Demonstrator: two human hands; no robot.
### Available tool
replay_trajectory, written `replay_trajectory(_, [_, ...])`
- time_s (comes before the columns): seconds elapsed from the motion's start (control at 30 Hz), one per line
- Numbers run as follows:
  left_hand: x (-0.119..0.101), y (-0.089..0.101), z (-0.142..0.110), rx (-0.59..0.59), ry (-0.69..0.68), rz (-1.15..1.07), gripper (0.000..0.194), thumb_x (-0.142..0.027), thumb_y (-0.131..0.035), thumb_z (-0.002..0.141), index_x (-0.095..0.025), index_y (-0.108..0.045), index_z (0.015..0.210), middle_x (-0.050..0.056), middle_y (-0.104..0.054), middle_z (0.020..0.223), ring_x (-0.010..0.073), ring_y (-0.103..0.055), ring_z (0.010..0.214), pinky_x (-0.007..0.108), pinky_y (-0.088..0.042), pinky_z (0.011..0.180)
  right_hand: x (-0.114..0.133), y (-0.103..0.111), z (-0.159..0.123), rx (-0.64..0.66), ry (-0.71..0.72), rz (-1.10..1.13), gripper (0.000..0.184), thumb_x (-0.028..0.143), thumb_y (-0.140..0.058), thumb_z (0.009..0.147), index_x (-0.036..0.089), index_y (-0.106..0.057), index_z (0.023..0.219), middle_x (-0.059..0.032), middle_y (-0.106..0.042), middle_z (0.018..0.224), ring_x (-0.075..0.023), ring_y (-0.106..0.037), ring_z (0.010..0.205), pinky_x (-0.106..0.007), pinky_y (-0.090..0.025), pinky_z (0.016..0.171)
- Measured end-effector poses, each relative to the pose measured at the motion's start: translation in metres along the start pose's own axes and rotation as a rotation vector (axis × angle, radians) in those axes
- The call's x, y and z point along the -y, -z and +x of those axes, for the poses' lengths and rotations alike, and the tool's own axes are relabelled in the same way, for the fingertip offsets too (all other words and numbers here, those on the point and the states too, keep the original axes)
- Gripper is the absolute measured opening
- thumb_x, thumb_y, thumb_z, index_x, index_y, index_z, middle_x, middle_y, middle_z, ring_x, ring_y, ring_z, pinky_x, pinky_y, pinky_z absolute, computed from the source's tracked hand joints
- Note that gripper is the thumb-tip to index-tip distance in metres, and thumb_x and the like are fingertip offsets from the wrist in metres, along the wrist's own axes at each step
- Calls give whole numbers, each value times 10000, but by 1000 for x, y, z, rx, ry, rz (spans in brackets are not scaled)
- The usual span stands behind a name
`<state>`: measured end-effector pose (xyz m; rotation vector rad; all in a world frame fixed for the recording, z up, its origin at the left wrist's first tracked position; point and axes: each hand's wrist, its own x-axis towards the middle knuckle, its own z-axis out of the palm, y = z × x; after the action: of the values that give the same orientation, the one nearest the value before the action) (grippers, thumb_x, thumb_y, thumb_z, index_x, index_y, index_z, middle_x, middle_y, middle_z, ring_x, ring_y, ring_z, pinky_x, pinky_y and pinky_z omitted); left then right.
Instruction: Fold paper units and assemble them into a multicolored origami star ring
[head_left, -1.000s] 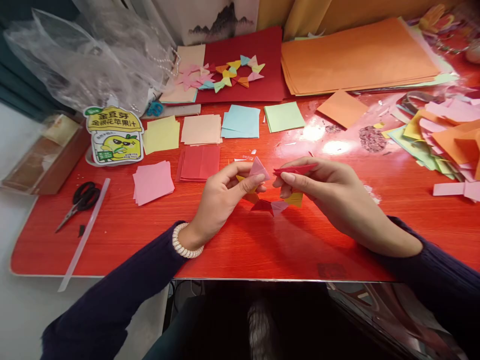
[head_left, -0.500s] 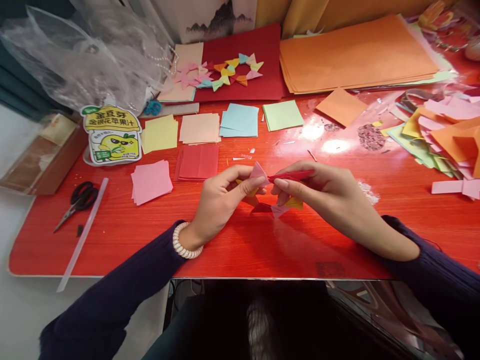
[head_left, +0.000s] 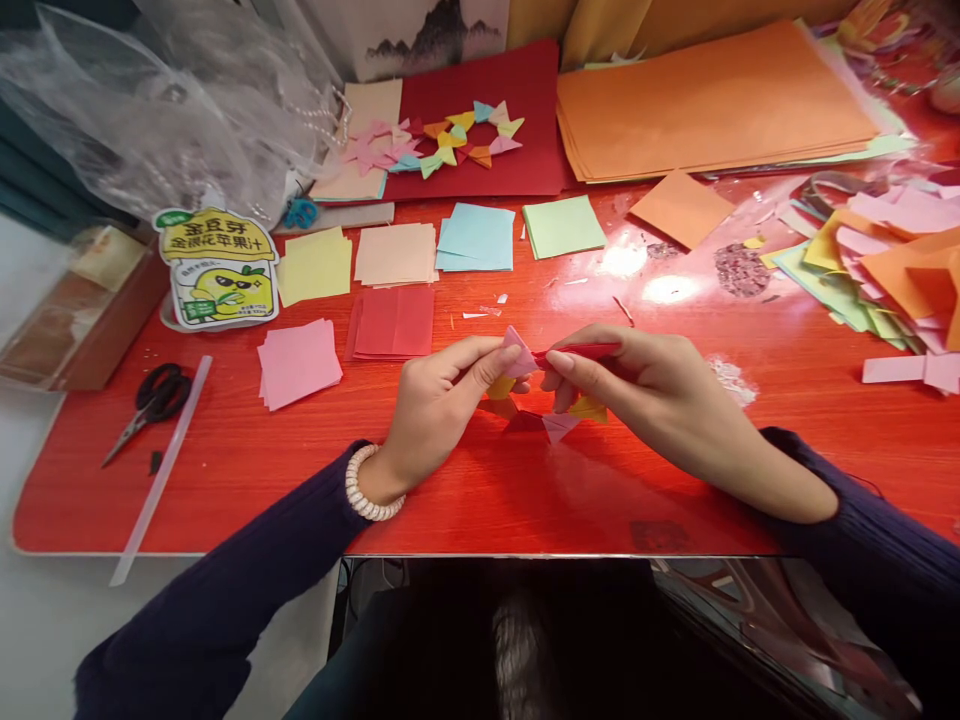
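Between thumb and fingers, my left hand [head_left: 450, 400] pinches a pink folded paper piece [head_left: 517, 355] that belongs to a chain of folded paper [head_left: 559, 427]. Yellow, orange, red and pink pieces of the chain hang below both hands, partly hidden by the fingers. My right hand [head_left: 645, 395] is closed on a red folded paper piece [head_left: 600, 350], and its narrow tip meets the right side of the pink piece. Whether the tip sits inside a pocket of the pink piece cannot be made out.
Scissors [head_left: 156, 405] and a translucent strip [head_left: 165, 470] lie left. Pink [head_left: 300, 365], red [head_left: 394, 322], yellow [head_left: 315, 265] and blue [head_left: 480, 238] paper squares are stacked beyond my hands. Finished paper rings [head_left: 450, 140] rest at the back, paper scraps [head_left: 892, 270] at right.
The red piece's tip has come slightly closer to the pink piece. The right fingers cover more of the red piece. The view has shifted slightly.
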<state>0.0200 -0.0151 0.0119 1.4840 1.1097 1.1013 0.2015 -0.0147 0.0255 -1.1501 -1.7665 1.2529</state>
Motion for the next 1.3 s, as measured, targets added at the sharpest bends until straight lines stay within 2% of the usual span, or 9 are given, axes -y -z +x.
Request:
replay_trajectory(0.17, [1, -1, 0, -4, 6, -21, 177, -308, -568, 834, -165, -671, 814, -3, -667, 703, 99, -661, 671, 170, -550, 632, 1, 0, 0, -39, 74, -118, 227, 322, -518, 897, 113, -599, 863, -21, -631, 731, -102, -620, 600, -191, -482, 528])
replay_trajectory(0.57, [2, -1, 1, 10, 59, -75, 194, -328, -571, 829, -156, -662, 832, -1, -669, 696, 121, -672, 668, 194, -554, 634, -1, -3, 1, -121, 226, -447, 177, 230, -515, 896, 93, -618, 852, -27, -637, 689, -96, -573, 569, -216, -410, 515])
replay_trajectory(0.73, [3, 0, 0, 8, 50, -32, 206, -343, -565, 832, -174, -674, 879, 4, -678, 730, 114, -667, 655, 195, -548, 627, -1, -3, 1, -128, 162, -389, 190, 265, -524, 894, 104, -615, 851, -23, -643, 693, -97, -583, 566, -213, -428, 517])
replay_trajectory(0.87, [3, 1, -1, 27, 49, 40, 230, -363, -538, 847, -181, -674, 885, 12, -682, 757, 110, -650, 632, 214, -525, 618, 0, -1, 1, -57, 74, -247, 245, 325, -497, 910, 109, -605, 868, -10, -629, 657, -96, -603, 552, -208, -445, 514])
replay_trajectory(1.03, [1, 2, -1, 65, 28, 76, 235, -362, -519, 859, -178, -666, 863, 9, -683, 745, 113, -649, 651, 225, -512, 660, 1, 0, 2, -31, 76, -212, 232, 318, -490, 916, 119, -598, 864, -13, -639, 668, -96, -609, 582, -209, -458, 554])
replay_trajectory(1.3, [3, 1, -1, 126, 64, 74, 242, -376, -525, 853, -178, -663, 835, -9, -636, 582, 130, -638, 646, 240, -508, 659, 1, 3, 4, 57, 50, -143, 223, 317, -490, 916, 129, -590, 852, -14, -645, 678, -97, -599, 583, -204, -455, 537])
